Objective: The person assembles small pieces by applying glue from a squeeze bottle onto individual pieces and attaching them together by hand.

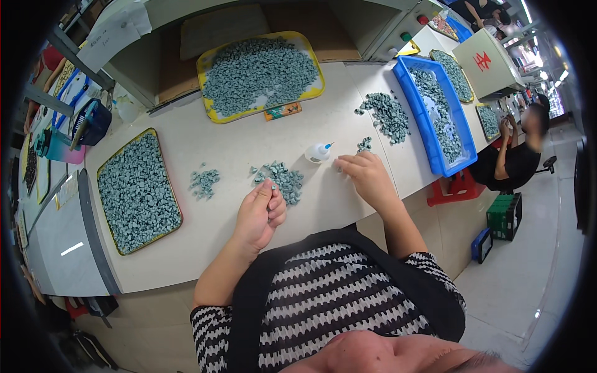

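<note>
Head view. Left hand (261, 211) rests on the white tabletop (236, 149), its grip closed on a small grey-green moulded piece (272, 184) at the fingertips. Right hand (367, 177), at 3 o'clock from it, lies fingers down, pressing on the tabletop; whether it holds anything cannot be told. Between them lies a loose heap of grey-green pieces (283, 177); at 12 o'clock of the heap lies a small white squeeze bottle with a blue tip (318, 151).
</note>
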`<action>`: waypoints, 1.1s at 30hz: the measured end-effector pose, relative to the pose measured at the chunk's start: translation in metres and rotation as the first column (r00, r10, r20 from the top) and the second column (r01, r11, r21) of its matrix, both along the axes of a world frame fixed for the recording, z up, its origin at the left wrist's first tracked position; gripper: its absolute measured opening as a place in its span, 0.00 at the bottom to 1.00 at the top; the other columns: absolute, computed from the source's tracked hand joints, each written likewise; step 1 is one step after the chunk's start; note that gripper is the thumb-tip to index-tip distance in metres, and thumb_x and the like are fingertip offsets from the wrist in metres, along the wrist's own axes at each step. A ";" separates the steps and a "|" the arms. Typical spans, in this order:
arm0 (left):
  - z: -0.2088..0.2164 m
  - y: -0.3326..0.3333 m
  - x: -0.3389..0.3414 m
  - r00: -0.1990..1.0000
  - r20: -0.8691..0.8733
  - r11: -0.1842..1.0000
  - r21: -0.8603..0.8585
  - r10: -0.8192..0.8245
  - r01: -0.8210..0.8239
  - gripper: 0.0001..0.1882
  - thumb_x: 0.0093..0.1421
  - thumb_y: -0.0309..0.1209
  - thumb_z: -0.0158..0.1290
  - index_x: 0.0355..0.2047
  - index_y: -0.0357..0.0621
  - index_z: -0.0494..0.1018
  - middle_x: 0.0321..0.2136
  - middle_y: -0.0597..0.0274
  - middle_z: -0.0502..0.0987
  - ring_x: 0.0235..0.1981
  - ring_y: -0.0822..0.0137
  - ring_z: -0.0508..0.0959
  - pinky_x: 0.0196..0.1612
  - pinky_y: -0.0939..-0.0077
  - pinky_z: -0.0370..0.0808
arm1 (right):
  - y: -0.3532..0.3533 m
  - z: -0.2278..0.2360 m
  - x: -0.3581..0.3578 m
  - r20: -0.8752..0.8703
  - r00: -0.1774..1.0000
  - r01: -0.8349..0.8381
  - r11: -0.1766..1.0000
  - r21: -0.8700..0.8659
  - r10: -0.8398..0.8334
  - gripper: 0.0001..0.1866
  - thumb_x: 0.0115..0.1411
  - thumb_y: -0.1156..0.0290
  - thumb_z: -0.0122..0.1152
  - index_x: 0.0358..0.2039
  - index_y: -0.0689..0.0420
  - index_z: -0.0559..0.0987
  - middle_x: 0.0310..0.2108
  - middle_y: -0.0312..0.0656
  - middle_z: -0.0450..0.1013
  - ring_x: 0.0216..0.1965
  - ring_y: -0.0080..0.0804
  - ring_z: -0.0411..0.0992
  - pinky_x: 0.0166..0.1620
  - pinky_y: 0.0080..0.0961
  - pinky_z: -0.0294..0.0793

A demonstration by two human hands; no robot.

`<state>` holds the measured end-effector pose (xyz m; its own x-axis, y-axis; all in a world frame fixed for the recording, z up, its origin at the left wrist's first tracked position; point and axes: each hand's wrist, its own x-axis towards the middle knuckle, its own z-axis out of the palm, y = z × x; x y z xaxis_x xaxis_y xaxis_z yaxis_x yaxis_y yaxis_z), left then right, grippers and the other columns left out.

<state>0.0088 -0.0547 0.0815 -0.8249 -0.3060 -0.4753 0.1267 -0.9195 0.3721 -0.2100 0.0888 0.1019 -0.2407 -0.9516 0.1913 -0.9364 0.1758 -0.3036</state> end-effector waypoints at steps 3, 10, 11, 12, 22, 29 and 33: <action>0.000 0.000 0.001 1.000 0.010 1.000 0.003 -0.006 0.006 0.14 0.67 0.40 0.39 0.27 0.46 0.62 0.17 0.71 0.58 0.16 0.79 0.55 0.17 0.86 0.52 | 0.002 -0.005 0.005 -0.025 0.998 -0.063 0.998 -0.003 0.063 0.14 0.44 0.81 0.55 0.34 0.59 0.79 0.36 0.40 0.75 0.34 0.36 0.70 0.40 0.28 0.70; -0.001 -0.002 0.006 0.997 -0.026 0.997 0.042 -0.070 0.071 0.13 0.66 0.39 0.40 0.27 0.45 0.62 0.17 0.71 0.58 0.16 0.78 0.56 0.17 0.85 0.52 | -0.007 0.000 0.034 0.456 0.889 -0.038 0.999 -0.009 0.038 0.12 0.47 0.84 0.56 0.33 0.59 0.79 0.34 0.41 0.71 0.36 0.33 0.72 0.38 0.25 0.73; 0.001 -0.002 0.006 0.997 -0.026 0.997 0.041 -0.070 0.071 0.13 0.66 0.39 0.40 0.27 0.45 0.62 0.17 0.71 0.58 0.16 0.78 0.56 0.17 0.85 0.52 | -0.012 0.001 0.041 0.455 0.890 -0.038 0.999 -0.009 0.038 0.12 0.47 0.84 0.56 0.33 0.59 0.79 0.34 0.41 0.71 0.36 0.33 0.72 0.38 0.25 0.73; 0.003 -0.001 0.006 0.994 -0.050 0.995 0.025 -0.092 0.093 0.13 0.66 0.39 0.40 0.28 0.45 0.62 0.17 0.71 0.59 0.16 0.78 0.56 0.17 0.85 0.52 | -0.018 0.002 0.049 0.486 0.867 -0.072 0.992 -0.105 0.114 0.11 0.48 0.84 0.58 0.33 0.59 0.79 0.34 0.40 0.71 0.36 0.32 0.72 0.37 0.24 0.73; 0.002 0.002 0.015 0.969 -0.199 0.983 0.086 -0.144 0.164 0.13 0.66 0.38 0.40 0.28 0.44 0.63 0.17 0.71 0.59 0.15 0.79 0.55 0.18 0.86 0.52 | -0.042 -0.006 0.077 0.651 0.717 -0.080 0.957 -0.278 0.249 0.12 0.48 0.82 0.63 0.35 0.60 0.78 0.34 0.40 0.73 0.35 0.27 0.73 0.38 0.20 0.73; -0.001 -0.001 0.016 0.968 -0.196 0.980 0.092 -0.155 0.176 0.14 0.66 0.40 0.39 0.28 0.45 0.63 0.17 0.71 0.59 0.15 0.79 0.55 0.18 0.86 0.52 | -0.046 -0.008 0.087 0.843 0.529 0.105 0.979 -0.176 0.095 0.09 0.52 0.81 0.61 0.35 0.63 0.78 0.31 0.41 0.76 0.33 0.24 0.75 0.35 0.17 0.73; 0.000 -0.003 0.016 0.967 -0.191 0.978 0.092 -0.167 0.187 0.14 0.66 0.40 0.39 0.28 0.45 0.63 0.17 0.72 0.59 0.15 0.79 0.55 0.18 0.86 0.52 | -0.049 -0.001 0.093 0.825 0.563 0.107 0.986 -0.128 0.046 0.07 0.55 0.80 0.58 0.36 0.64 0.79 0.30 0.42 0.76 0.30 0.24 0.75 0.34 0.18 0.73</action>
<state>0.0253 -0.0577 0.0814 -0.9365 -0.1024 -0.3354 0.0146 -0.9670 0.2544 -0.1168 0.0400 0.1005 -0.3937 -0.9188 0.0284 -0.2595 0.0815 -0.9623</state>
